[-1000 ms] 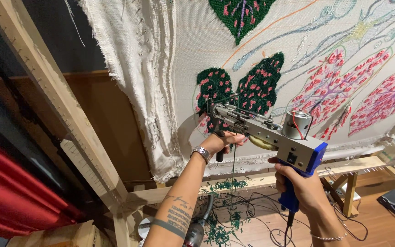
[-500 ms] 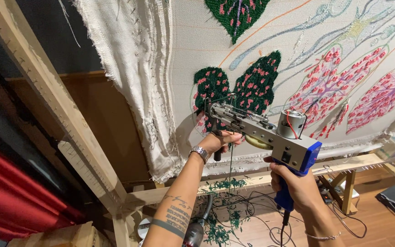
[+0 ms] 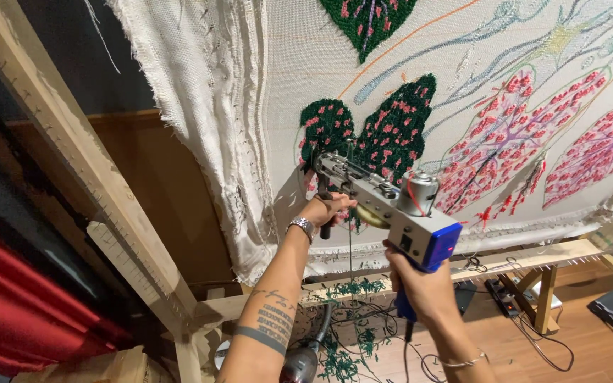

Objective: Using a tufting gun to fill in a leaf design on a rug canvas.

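Presently, right hand [image 3: 420, 287] is wrapped tight around the tufting gun [image 3: 384, 202] blue grip; left hand [image 3: 326, 209] clasps its front handle, nose pressed against the stretched cloth [image 3: 306, 85].
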